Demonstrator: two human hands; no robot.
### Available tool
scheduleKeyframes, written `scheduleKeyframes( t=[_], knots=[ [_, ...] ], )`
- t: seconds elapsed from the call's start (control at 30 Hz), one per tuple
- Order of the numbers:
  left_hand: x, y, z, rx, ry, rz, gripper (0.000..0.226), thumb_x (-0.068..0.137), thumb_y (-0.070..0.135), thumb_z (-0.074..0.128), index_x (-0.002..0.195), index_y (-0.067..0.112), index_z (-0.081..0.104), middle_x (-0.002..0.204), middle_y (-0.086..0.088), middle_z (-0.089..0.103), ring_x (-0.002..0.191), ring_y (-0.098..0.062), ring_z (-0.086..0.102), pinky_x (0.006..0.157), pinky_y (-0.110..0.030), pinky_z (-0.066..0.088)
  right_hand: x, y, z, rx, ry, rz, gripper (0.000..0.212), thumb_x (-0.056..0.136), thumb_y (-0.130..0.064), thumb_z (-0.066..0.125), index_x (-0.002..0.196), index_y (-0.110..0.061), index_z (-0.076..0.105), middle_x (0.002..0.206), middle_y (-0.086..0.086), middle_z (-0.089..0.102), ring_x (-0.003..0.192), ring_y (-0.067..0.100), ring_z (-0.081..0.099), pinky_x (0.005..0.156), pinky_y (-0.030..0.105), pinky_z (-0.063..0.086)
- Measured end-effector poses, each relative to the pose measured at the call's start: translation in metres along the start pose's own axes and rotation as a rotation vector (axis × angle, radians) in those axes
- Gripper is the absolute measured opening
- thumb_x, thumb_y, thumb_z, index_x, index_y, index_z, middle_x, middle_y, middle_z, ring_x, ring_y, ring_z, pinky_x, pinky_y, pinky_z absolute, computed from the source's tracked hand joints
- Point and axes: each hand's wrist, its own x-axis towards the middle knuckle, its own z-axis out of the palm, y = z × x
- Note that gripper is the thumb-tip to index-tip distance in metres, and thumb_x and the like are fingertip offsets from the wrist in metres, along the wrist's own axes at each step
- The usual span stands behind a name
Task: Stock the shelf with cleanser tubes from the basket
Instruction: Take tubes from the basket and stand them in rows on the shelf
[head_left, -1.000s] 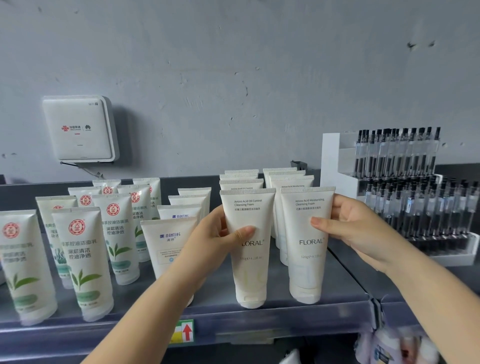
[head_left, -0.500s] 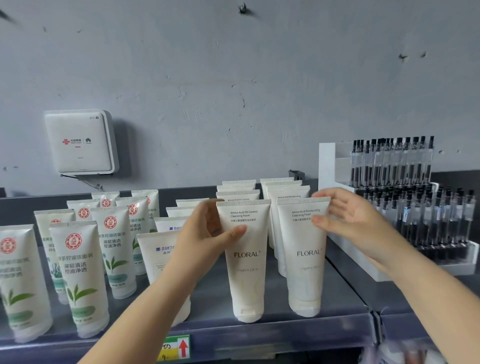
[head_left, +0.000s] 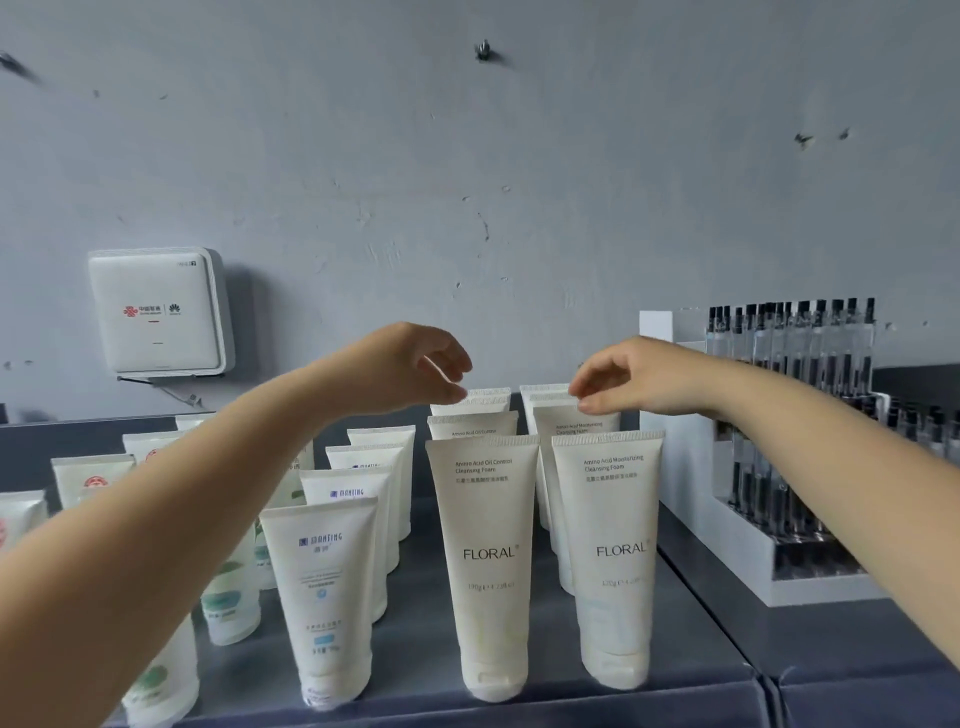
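- The left hand (head_left: 410, 364) reaches over the back of the left FLORAL row, fingers loosely curled downward, fingertips just above or at the crimped top of a rear tube; it grips nothing that can be seen.
- The right hand (head_left: 631, 376) reaches over the right FLORAL row, thumb and forefinger closed together at the top edge of a rear cream tube (head_left: 576, 423) — whether they truly pinch it or only touch it cannot be told.
- Two cream-white plastic FLORAL cleanser tubes stand upright, cap down, at the front of the grey metal shelf (head_left: 691, 634): the left front tube (head_left: 485, 556) and the right front tube (head_left: 610, 551), side by side and apart, each heading a row of like tubes.
- To their left stands a row of white tubes with blue lettering (head_left: 324, 587); further left, white tubes with red seals and green leaves (head_left: 93, 480), partly hidden by the left forearm.
- A white tiered rack of black-capped clear pens (head_left: 789, 415) sits at the right.
- A white square wall box (head_left: 156, 312) hangs on the grey wall — no basket is in view.
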Motion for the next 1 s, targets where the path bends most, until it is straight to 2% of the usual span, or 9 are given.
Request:
scheduleKeyframes(
  t=[0.1,0.2,0.3,0.43,0.53,0.63,0.73,0.83,1.0],
  knots=[
    [0.011,0.000,0.001,0.051,-0.159,-0.004,0.020,0.084,0.021,0.068,0.102,0.024,0.060,0.098,0.012,0.064,0.094,-0.012,0.064,0.087,-0.023,0.046,0.009,0.000,0.004,-0.090,-0.085,0.013,0.018,0.081,-0.022,0.071,0.098,-0.018,0.069,0.092,-0.009,0.069,0.089,0.007,0.063,0.088,0.021,0.047],
    [0.022,0.000,0.005,0.084,-0.288,-0.007,0.022,0.085,0.022,0.066,0.107,0.022,0.062,0.093,0.012,0.064,0.083,-0.006,0.060,0.081,-0.018,0.044,0.014,0.000,0.010,-0.174,-0.173,0.025,0.009,0.083,-0.021,0.068,0.091,-0.018,0.069,0.076,-0.012,0.066,0.063,-0.003,0.056,0.061,0.012,0.042],
    [0.030,-0.003,0.012,0.123,-0.340,-0.018,0.020,0.085,0.017,0.065,0.105,0.018,0.064,0.092,0.009,0.064,0.078,-0.004,0.057,0.073,-0.012,0.042,0.016,0.002,0.010,-0.193,-0.202,0.025,0.004,0.082,-0.017,0.067,0.084,-0.013,0.070,0.062,-0.012,0.062,0.048,-0.003,0.048,0.052,0.014,0.038],
    [0.035,-0.008,0.021,0.073,-0.394,-0.032,0.017,0.085,0.005,0.061,0.093,0.020,0.063,0.093,0.001,0.068,0.070,-0.005,0.060,0.063,-0.009,0.049,0.015,0.003,0.005,-0.153,-0.242,0.024,0.004,0.082,-0.011,0.067,0.084,-0.012,0.071,0.062,-0.012,0.065,0.052,0.002,0.052,0.052,0.015,0.040],
    [0.035,-0.010,0.022,0.034,-0.382,-0.034,0.019,0.085,0.003,0.061,0.095,0.019,0.063,0.089,0.001,0.067,0.066,-0.004,0.060,0.058,-0.007,0.049,0.014,0.003,0.005,-0.141,-0.252,0.018,0.008,0.083,-0.010,0.067,0.085,-0.015,0.072,0.063,-0.013,0.067,0.053,0.000,0.055,0.055,0.014,0.042],
    [0.035,-0.010,0.021,0.027,-0.386,-0.025,0.019,0.085,0.004,0.061,0.096,0.020,0.064,0.086,0.004,0.068,0.063,0.000,0.060,0.058,-0.007,0.049,0.013,0.004,0.004,-0.119,-0.260,0.013,0.013,0.082,-0.010,0.067,0.079,-0.022,0.072,0.066,-0.013,0.069,0.057,0.001,0.056,0.060,0.016,0.044],
    [0.035,-0.011,0.020,0.000,-0.398,-0.025,0.020,0.085,0.003,0.060,0.097,0.019,0.065,0.081,0.007,0.068,0.060,0.002,0.060,0.057,-0.008,0.048,0.012,0.005,0.004,-0.118,-0.254,0.004,0.011,0.082,-0.011,0.067,0.078,-0.019,0.072,0.068,-0.012,0.069,0.060,0.003,0.056,0.063,0.020,0.043],
    [0.035,-0.012,0.020,-0.001,-0.399,-0.019,0.022,0.084,0.001,0.059,0.096,0.019,0.065,0.081,0.009,0.068,0.058,0.004,0.060,0.057,-0.009,0.048,0.010,0.003,0.004,-0.112,-0.265,-0.002,0.016,0.083,-0.011,0.067,0.074,-0.024,0.071,0.065,-0.016,0.069,0.058,-0.002,0.056,0.061,0.014,0.044],
    [0.032,-0.012,0.020,-0.018,-0.405,-0.020,0.023,0.085,0.001,0.059,0.096,0.020,0.065,0.088,0.005,0.070,0.067,0.000,0.062,0.057,-0.009,0.047,0.009,0.003,0.003,-0.131,-0.259,0.004,0.015,0.083,-0.011,0.066,0.076,-0.023,0.071,0.067,-0.014,0.069,0.061,0.001,0.056,0.066,0.021,0.044]
  ],
)
